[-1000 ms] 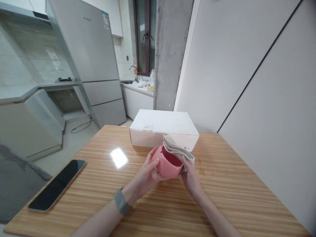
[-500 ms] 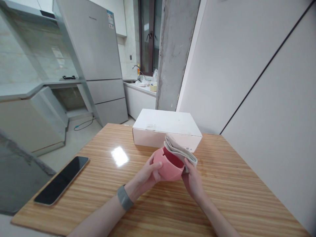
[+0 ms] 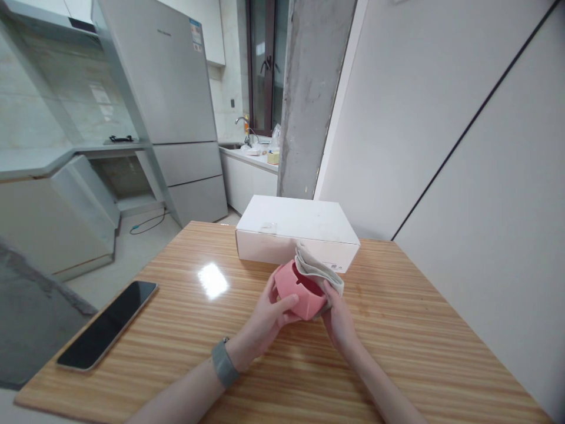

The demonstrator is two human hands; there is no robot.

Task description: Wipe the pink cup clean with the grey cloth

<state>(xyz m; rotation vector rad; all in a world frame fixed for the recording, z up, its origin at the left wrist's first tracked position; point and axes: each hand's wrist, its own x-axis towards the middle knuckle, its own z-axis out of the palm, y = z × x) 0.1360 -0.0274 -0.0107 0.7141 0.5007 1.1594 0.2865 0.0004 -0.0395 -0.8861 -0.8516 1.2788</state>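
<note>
A pink faceted pot (image 3: 296, 295) with a notch in its rim is tilted in front of the white box, above the wooden table. My left hand (image 3: 274, 315) is closed round its left side, thumb across the front face. A folded light-grey cloth (image 3: 318, 270) lies over the pot's far right rim and covers part of the opening. My right hand (image 3: 336, 312) grips the cloth against the pot's right side; some of its fingers are hidden behind the cloth and pot.
Behind the hands stands a closed white box (image 3: 300, 221) on the wooden table (image 3: 424, 330). A dark-screened phone (image 3: 108, 325) lies near the table's left edge. A white wall (image 3: 463, 106) runs along the right; a fridge (image 3: 163, 76) stands beyond the table.
The pot has turned in my left hand, so its notch and front face sit differently. My right hand and the cloth have shifted slightly left, closer round the pot.
</note>
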